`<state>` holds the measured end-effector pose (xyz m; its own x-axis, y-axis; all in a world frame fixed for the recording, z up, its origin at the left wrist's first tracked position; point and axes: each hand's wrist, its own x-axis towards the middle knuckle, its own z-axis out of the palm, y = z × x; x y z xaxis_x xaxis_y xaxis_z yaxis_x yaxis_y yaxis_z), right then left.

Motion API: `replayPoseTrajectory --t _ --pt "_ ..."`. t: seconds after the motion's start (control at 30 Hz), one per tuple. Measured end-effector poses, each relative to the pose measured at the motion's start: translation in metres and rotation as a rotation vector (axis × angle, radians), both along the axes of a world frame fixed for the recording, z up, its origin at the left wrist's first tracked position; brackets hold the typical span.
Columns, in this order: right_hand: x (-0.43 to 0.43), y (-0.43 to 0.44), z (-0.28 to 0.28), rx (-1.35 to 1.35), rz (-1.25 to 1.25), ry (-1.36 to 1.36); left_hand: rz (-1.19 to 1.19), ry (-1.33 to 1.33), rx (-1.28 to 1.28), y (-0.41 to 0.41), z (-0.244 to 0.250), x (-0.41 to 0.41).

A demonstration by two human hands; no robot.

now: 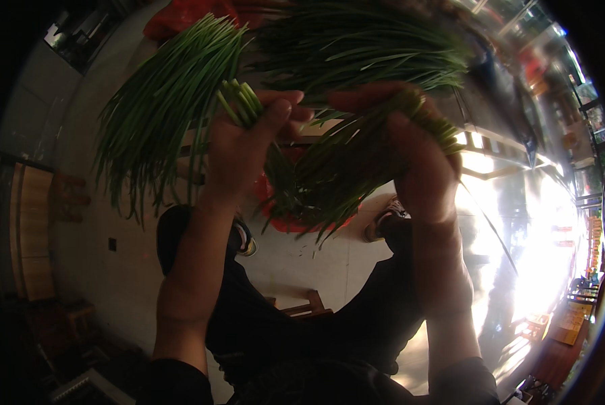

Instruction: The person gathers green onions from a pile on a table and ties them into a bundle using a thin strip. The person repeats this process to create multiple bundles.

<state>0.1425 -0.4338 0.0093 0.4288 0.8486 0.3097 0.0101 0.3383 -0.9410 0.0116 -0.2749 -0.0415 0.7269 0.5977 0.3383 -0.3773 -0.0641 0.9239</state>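
Observation:
Between the thumb and fingers of my left hand (246, 147) is a small bunch of garlic chives (244, 104), its pale cut stems pointing up. My right hand (418, 157) grips a thicker bunch of garlic chives (353, 157), stem ends to the upper right and leaves hanging down to the left. Below these leaves lies a red plastic bag (282, 223), partly hidden. A pile of garlic chives (176, 96) rests beyond my left hand, its leaves drooping over an edge. Another large, darker pile (353, 45) lies beyond both hands.
At the top left another red plastic bag (181, 20) lies by the piles. A wooden stool (307, 309) is partly visible between my legs. Small green scraps lie on the tiled floor (282, 268). Wooden stool legs (72, 197) stand at the left.

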Motion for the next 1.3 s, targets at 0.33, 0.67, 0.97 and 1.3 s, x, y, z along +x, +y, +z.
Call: replayPoseTrajectory --t 0.33,0.67,0.97,1.3 --pt "-0.012 -0.005 -0.003 -0.12 -0.114 -0.45 -0.388 0.239 0.026 -0.03 -0.017 0.006" --pt "-0.01 -0.002 -0.008 -0.117 -0.169 -0.378 -0.395 0.101 -0.02 -0.035 -0.017 0.01" --pt "-0.01 0.004 -0.005 -0.016 -0.202 -0.064 -0.333 -0.023 -0.151 -0.027 -0.014 0.006" --pt "-0.023 -0.001 -0.001 -0.067 -0.085 -0.019 -0.071 -0.112 -0.46 -0.018 -0.006 0.007"
